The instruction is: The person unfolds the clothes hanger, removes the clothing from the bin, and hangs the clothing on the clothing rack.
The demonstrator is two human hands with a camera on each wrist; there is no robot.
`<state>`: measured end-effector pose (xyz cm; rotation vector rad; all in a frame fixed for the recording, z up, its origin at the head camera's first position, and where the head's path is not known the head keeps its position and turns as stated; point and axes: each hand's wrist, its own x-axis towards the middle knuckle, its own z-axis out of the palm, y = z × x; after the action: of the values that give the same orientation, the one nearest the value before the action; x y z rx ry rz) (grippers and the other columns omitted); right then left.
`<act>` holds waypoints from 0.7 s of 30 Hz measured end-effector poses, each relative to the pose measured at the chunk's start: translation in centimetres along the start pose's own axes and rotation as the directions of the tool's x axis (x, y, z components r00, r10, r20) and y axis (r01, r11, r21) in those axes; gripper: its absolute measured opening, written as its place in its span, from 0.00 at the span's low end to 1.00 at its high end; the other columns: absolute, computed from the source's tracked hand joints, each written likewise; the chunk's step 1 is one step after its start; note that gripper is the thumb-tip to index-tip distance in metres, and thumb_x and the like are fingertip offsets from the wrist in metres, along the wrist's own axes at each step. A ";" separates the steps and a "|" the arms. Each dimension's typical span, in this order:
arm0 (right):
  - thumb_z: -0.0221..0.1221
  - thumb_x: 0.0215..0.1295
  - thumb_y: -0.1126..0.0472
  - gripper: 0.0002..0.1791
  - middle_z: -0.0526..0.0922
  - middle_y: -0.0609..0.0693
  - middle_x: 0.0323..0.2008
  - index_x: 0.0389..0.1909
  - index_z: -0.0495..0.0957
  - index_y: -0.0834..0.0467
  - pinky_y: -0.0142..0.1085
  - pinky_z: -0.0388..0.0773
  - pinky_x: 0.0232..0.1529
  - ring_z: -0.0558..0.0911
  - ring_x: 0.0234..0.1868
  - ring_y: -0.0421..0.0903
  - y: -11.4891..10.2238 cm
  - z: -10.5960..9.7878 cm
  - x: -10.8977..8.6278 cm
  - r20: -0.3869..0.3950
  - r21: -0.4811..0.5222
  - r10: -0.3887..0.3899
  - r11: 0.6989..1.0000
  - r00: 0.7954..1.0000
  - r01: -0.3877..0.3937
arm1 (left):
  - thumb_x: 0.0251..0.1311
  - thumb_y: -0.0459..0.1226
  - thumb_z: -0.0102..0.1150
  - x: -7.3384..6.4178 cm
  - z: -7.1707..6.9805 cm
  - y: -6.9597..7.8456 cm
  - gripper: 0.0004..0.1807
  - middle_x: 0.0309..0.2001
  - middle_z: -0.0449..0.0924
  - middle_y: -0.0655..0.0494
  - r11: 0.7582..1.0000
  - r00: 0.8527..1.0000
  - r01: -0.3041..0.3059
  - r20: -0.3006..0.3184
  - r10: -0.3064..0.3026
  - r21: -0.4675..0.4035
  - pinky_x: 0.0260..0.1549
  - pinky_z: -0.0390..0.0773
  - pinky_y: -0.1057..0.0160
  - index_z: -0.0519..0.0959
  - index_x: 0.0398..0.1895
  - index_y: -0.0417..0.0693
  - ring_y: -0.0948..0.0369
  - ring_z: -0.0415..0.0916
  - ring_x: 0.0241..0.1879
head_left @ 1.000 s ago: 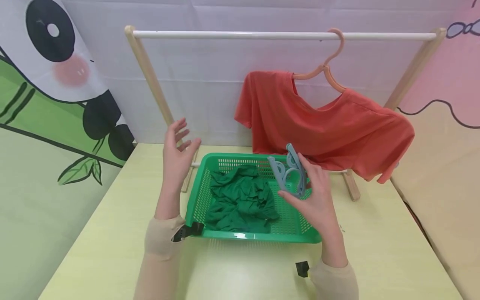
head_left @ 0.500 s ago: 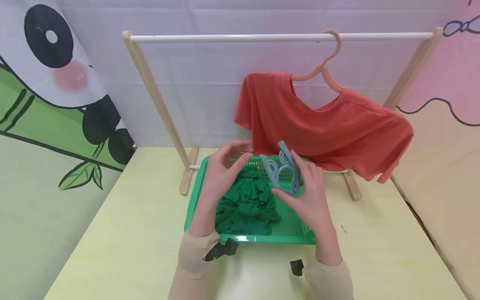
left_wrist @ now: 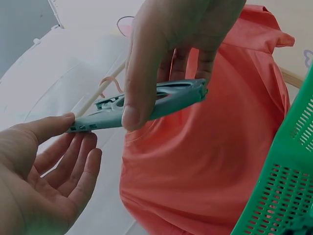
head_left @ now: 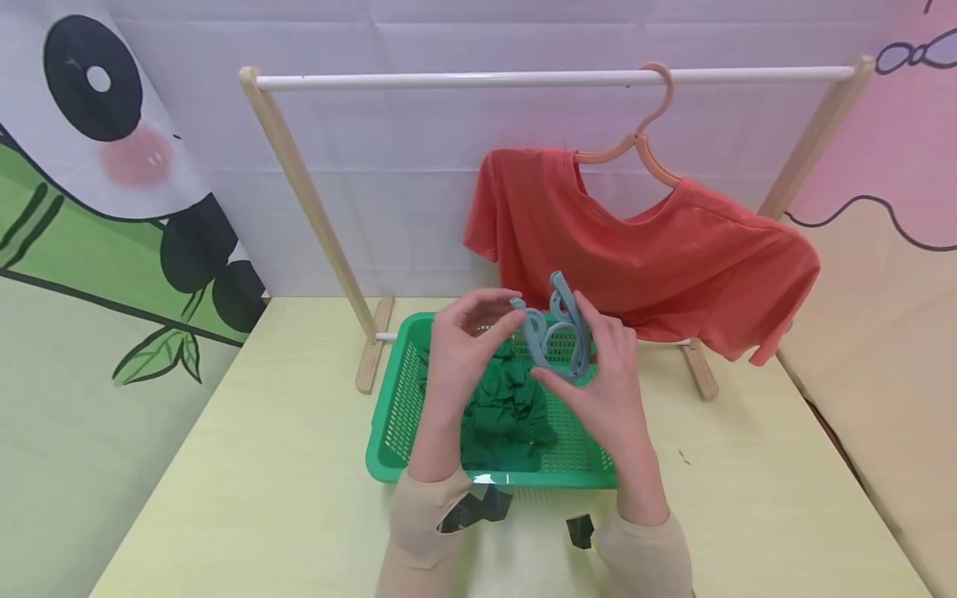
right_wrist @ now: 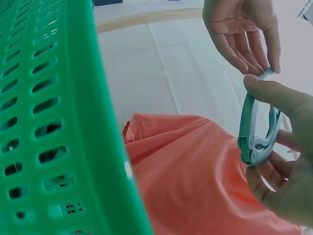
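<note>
My right hand (head_left: 609, 394) grips a blue-grey folding clothes hanger (head_left: 581, 336) over the green basket, thumb on one side and fingers on the other. The hanger is folded, its two arms standing up in a narrow V. With thumb and fingertips, my left hand (head_left: 463, 353) pinches the tip of the left arm. In the left wrist view, that hand (left_wrist: 54, 171) has its thumb on top of the tip and fingers beneath. Crumpled dark green cloth (head_left: 512, 407) lies in the basket (head_left: 380, 432), partly hidden behind my left hand.
Behind the basket stands a wooden rack with a white rail (head_left: 449, 80). From it a red T-shirt (head_left: 635, 257) hangs on an orange hanger (head_left: 658, 162), tilted down to the right. The rack's left foot (head_left: 374, 349) rests on the pale yellow table (head_left: 262, 465).
My left hand has come in from the left, across the basket, and taken hold of the hanger's left arm tip. My right hand and the hanger have shifted slightly left.
</note>
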<state>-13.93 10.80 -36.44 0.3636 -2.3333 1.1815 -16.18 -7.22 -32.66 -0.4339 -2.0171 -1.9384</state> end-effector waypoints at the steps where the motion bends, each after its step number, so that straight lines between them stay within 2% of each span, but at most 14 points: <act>1: 0.78 0.45 0.56 0.56 0.73 0.53 0.57 0.75 0.58 0.43 0.43 0.75 0.44 0.66 0.58 0.50 -0.1 0.0 0.0 -0.007 0.001 0.001 1.000 1.000 -0.001 | 0.60 0.35 0.67 0.0 0.2 0.0 0.13 0.43 0.86 0.44 1.000 1.000 -0.003 -0.010 0.003 -0.005 0.42 0.85 0.60 0.83 0.48 0.44 0.64 0.83 0.39; 5: 0.78 0.44 0.55 0.57 0.73 0.53 0.58 0.76 0.57 0.43 0.41 0.77 0.42 0.67 0.59 0.50 -0.3 0.1 0.1 -0.017 0.003 0.010 1.000 1.000 -0.010 | 0.60 0.35 0.67 0.1 0.7 0.1 0.14 0.42 0.86 0.44 1.000 0.999 -0.017 -0.040 0.016 -0.013 0.39 0.86 0.62 0.83 0.48 0.43 0.64 0.83 0.38; 9: 0.77 0.46 0.54 0.57 0.72 0.52 0.60 0.76 0.55 0.44 0.41 0.79 0.46 0.68 0.60 0.49 -0.5 -0.1 0.0 0.029 0.012 0.017 1.000 0.999 -0.017 | 0.61 0.35 0.66 0.2 0.7 -0.1 0.13 0.42 0.85 0.43 0.999 0.998 -0.033 -0.048 0.032 -0.026 0.35 0.86 0.62 0.83 0.49 0.43 0.63 0.83 0.37; 12: 0.74 0.52 0.57 0.52 0.73 0.52 0.61 0.76 0.57 0.45 0.42 0.80 0.49 0.72 0.60 0.48 -0.6 -0.6 0.0 0.057 0.045 0.009 0.999 0.998 -0.011 | 0.62 0.35 0.65 0.2 0.5 -0.4 0.13 0.42 0.85 0.42 0.998 0.998 -0.051 -0.044 0.049 -0.028 0.35 0.86 0.62 0.83 0.49 0.42 0.64 0.82 0.37; 18: 0.69 0.59 0.61 0.41 0.77 0.50 0.61 0.73 0.63 0.47 0.34 0.78 0.49 0.78 0.55 0.47 -0.5 -1.8 0.9 0.038 0.114 -0.073 0.991 0.997 0.068 | 0.63 0.36 0.65 -0.2 0.1 -0.5 0.13 0.44 0.85 0.45 0.999 0.998 -0.054 -0.021 0.054 -0.004 0.38 0.86 0.62 0.83 0.50 0.45 0.62 0.82 0.40; 21: 0.68 0.60 0.62 0.37 0.80 0.50 0.57 0.71 0.67 0.49 0.31 0.78 0.46 0.80 0.52 0.46 -0.6 -2.4 1.8 0.082 0.113 -0.117 0.988 0.990 0.107 | 0.62 0.36 0.65 -0.5 -0.1 -0.5 0.14 0.46 0.85 0.47 0.998 0.998 -0.063 -0.004 0.063 0.020 0.39 0.86 0.63 0.83 0.51 0.45 0.62 0.82 0.41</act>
<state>-14.48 12.33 -33.85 0.5890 -2.2955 1.2640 -15.98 -7.32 -33.31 -0.4819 -1.9937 -1.8795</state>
